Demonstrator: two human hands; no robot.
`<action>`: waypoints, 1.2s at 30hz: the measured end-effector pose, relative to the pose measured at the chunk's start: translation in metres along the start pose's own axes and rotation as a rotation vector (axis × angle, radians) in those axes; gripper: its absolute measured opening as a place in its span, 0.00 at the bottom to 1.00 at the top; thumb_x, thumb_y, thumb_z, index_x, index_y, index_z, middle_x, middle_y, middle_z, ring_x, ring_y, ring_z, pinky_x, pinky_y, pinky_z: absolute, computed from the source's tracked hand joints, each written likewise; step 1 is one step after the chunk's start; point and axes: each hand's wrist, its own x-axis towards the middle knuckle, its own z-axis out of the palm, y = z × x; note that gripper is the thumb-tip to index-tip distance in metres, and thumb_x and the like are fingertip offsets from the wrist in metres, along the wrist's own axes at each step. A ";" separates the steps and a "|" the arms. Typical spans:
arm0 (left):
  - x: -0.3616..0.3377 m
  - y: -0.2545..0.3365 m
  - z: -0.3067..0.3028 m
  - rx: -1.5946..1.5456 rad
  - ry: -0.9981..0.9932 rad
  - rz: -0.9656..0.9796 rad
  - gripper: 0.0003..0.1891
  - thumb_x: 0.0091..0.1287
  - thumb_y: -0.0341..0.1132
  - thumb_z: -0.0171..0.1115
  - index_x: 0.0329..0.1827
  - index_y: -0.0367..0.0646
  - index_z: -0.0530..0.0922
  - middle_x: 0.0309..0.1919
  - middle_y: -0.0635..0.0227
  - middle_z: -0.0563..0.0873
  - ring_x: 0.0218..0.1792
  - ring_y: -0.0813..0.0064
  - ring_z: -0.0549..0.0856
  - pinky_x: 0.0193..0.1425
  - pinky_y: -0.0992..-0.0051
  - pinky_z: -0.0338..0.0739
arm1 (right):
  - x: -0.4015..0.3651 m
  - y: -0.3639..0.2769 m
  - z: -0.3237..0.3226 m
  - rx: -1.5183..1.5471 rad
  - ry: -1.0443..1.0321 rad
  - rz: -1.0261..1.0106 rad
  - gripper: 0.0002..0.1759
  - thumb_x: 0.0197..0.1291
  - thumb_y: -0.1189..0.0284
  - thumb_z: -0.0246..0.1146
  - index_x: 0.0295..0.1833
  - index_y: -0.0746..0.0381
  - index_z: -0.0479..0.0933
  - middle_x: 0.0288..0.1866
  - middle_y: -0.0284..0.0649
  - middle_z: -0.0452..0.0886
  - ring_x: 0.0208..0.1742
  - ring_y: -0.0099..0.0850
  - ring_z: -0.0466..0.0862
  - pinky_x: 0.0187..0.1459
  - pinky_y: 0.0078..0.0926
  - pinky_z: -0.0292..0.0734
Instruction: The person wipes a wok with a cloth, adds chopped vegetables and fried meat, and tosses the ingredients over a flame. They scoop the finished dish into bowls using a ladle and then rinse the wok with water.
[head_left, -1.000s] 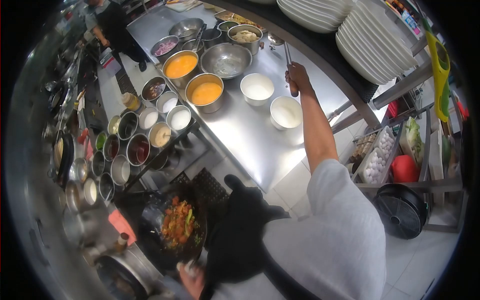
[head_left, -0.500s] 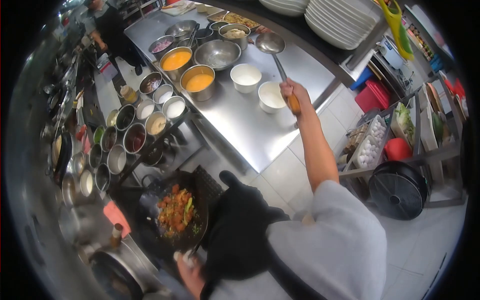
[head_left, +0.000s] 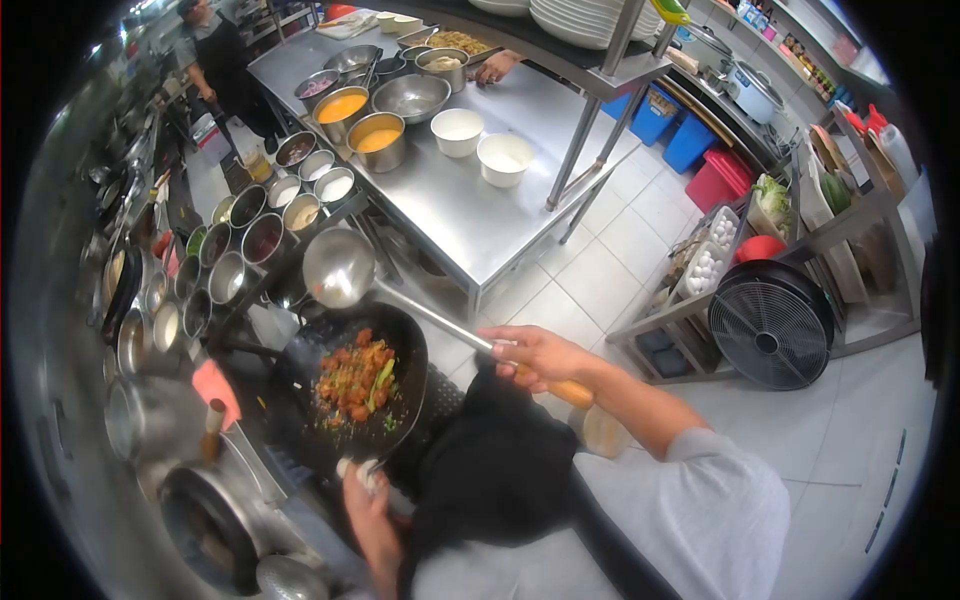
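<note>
My right hand is wrapped round the wooden-ended handle of a steel ladle. The ladle's bowl hangs just above the far rim of a dark wok. Chunky reddish-brown food with green bits lies in the wok. At the wok's near edge, my left hand is closed on its handle, with a whitish cloth between; the fingers partly hide the handle. Two white bowls stand on the steel table beyond.
Several metal pots of ingredients line the far side of the stove. Pots of orange liquid and a steel basin sit on the table. A co-worker's hand rests there. Another person stands behind. A black fan is at right.
My right hand has brought the ladle back from over the table, down and left to the wok. My left hand stays at the wok handle. My view has shifted right.
</note>
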 end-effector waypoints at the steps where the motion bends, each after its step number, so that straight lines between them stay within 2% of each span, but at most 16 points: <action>1: -0.006 -0.005 0.001 -0.003 0.025 0.005 0.10 0.72 0.40 0.51 0.34 0.46 0.71 0.21 0.64 0.77 0.17 0.74 0.75 0.16 0.76 0.67 | -0.003 0.002 0.003 -0.033 -0.017 0.028 0.30 0.77 0.63 0.53 0.80 0.53 0.57 0.32 0.31 0.70 0.19 0.15 0.64 0.18 0.14 0.64; 5: -0.013 -0.025 -0.004 -0.003 0.028 0.024 0.10 0.72 0.40 0.52 0.34 0.47 0.70 0.21 0.64 0.77 0.17 0.73 0.75 0.16 0.76 0.67 | -0.006 0.009 0.010 -0.222 -0.011 0.078 0.30 0.78 0.63 0.52 0.80 0.55 0.55 0.32 0.31 0.70 0.20 0.15 0.66 0.19 0.16 0.67; 12: -0.012 -0.056 0.011 -0.014 0.109 0.079 0.12 0.75 0.44 0.53 0.36 0.47 0.71 0.22 0.64 0.78 0.19 0.72 0.78 0.18 0.76 0.70 | -0.009 0.009 -0.015 -0.262 -0.080 0.103 0.30 0.77 0.64 0.52 0.80 0.55 0.55 0.33 0.32 0.70 0.20 0.17 0.67 0.19 0.17 0.68; 16: -0.011 -0.067 0.015 -0.103 -0.058 0.083 0.15 0.78 0.48 0.52 0.39 0.46 0.73 0.24 0.64 0.81 0.17 0.72 0.80 0.18 0.77 0.76 | -0.010 0.011 -0.011 -0.448 0.035 0.108 0.29 0.76 0.65 0.52 0.79 0.48 0.56 0.33 0.36 0.71 0.20 0.19 0.69 0.18 0.19 0.69; 17: -0.002 -0.076 0.003 -0.053 -0.051 0.164 0.15 0.77 0.47 0.53 0.37 0.45 0.72 0.22 0.65 0.81 0.15 0.71 0.79 0.18 0.75 0.76 | -0.004 0.015 -0.016 -0.566 0.013 0.066 0.29 0.75 0.66 0.54 0.78 0.48 0.58 0.31 0.35 0.71 0.20 0.19 0.70 0.18 0.20 0.70; 18: -0.004 -0.083 0.007 -0.052 -0.074 0.196 0.12 0.76 0.42 0.55 0.38 0.43 0.73 0.22 0.66 0.80 0.16 0.77 0.78 0.11 0.83 0.67 | 0.003 0.017 -0.029 -0.767 0.027 -0.024 0.29 0.73 0.68 0.55 0.77 0.50 0.61 0.28 0.33 0.73 0.21 0.18 0.72 0.19 0.21 0.69; 19: -0.012 -0.086 0.022 -0.081 0.067 0.229 0.10 0.74 0.39 0.56 0.42 0.41 0.74 0.26 0.64 0.81 0.19 0.74 0.80 0.15 0.80 0.70 | 0.005 0.011 -0.026 -0.938 0.084 -0.103 0.28 0.72 0.69 0.56 0.76 0.52 0.64 0.28 0.38 0.77 0.22 0.26 0.76 0.26 0.30 0.74; 20: -0.019 -0.091 0.027 -0.139 -0.030 0.246 0.10 0.74 0.37 0.56 0.45 0.38 0.74 0.28 0.62 0.82 0.22 0.71 0.81 0.19 0.76 0.72 | 0.007 0.011 -0.028 -1.092 0.092 -0.294 0.28 0.72 0.69 0.56 0.76 0.53 0.65 0.27 0.46 0.79 0.23 0.36 0.78 0.35 0.39 0.76; 21: -0.029 -0.094 0.037 -0.146 -0.058 0.260 0.09 0.74 0.36 0.56 0.45 0.38 0.73 0.29 0.62 0.82 0.21 0.72 0.80 0.20 0.74 0.73 | 0.006 0.006 -0.027 -1.253 0.164 -0.327 0.28 0.71 0.69 0.56 0.76 0.54 0.65 0.25 0.54 0.77 0.26 0.43 0.79 0.41 0.43 0.75; 23: -0.037 -0.105 0.043 -0.166 -0.031 0.259 0.04 0.71 0.34 0.56 0.39 0.46 0.70 0.27 0.62 0.80 0.19 0.72 0.76 0.20 0.74 0.68 | -0.008 -0.008 -0.019 -1.331 0.202 -0.267 0.29 0.71 0.70 0.57 0.76 0.52 0.65 0.21 0.53 0.74 0.26 0.40 0.79 0.38 0.38 0.75; 24: -0.026 -0.097 0.054 -0.172 -0.010 0.254 0.04 0.71 0.34 0.56 0.39 0.46 0.70 0.27 0.62 0.80 0.19 0.72 0.76 0.20 0.74 0.68 | -0.001 -0.022 -0.018 -1.330 0.184 -0.251 0.29 0.71 0.70 0.57 0.76 0.52 0.65 0.21 0.53 0.74 0.26 0.40 0.79 0.38 0.38 0.75; 27: -0.028 -0.107 0.067 -0.236 -0.042 0.257 0.05 0.72 0.35 0.54 0.39 0.45 0.70 0.28 0.61 0.80 0.20 0.72 0.76 0.20 0.74 0.68 | -0.033 -0.013 -0.019 -1.212 0.189 -0.351 0.31 0.70 0.73 0.56 0.78 0.53 0.62 0.23 0.49 0.75 0.26 0.36 0.79 0.36 0.33 0.75; 29: -0.023 -0.113 0.076 -0.303 -0.074 0.284 0.06 0.73 0.36 0.53 0.39 0.44 0.69 0.29 0.59 0.81 0.22 0.72 0.77 0.21 0.74 0.69 | -0.055 0.005 -0.021 -1.039 0.199 -0.572 0.34 0.71 0.76 0.55 0.80 0.55 0.57 0.25 0.43 0.77 0.24 0.32 0.78 0.34 0.28 0.75; 31: -0.021 -0.114 0.092 -0.361 -0.069 0.281 0.07 0.74 0.36 0.51 0.39 0.43 0.69 0.30 0.56 0.80 0.23 0.70 0.77 0.22 0.73 0.69 | -0.066 0.033 -0.034 -0.996 0.153 -0.513 0.35 0.72 0.74 0.54 0.81 0.54 0.53 0.26 0.43 0.78 0.24 0.30 0.77 0.34 0.28 0.75; 35: -0.021 -0.122 0.113 -0.513 -0.094 0.263 0.10 0.75 0.38 0.50 0.43 0.40 0.69 0.29 0.53 0.79 0.24 0.68 0.77 0.21 0.72 0.69 | -0.063 0.074 -0.065 -1.263 0.050 -0.152 0.32 0.73 0.70 0.54 0.80 0.50 0.56 0.25 0.50 0.78 0.21 0.38 0.76 0.35 0.31 0.77; 36: -0.015 -0.130 0.113 -0.515 -0.079 0.248 0.11 0.76 0.39 0.51 0.43 0.40 0.69 0.29 0.53 0.79 0.24 0.67 0.77 0.21 0.72 0.69 | -0.064 0.076 -0.069 -1.292 0.035 -0.131 0.31 0.73 0.68 0.55 0.79 0.52 0.58 0.30 0.51 0.82 0.22 0.41 0.77 0.37 0.33 0.77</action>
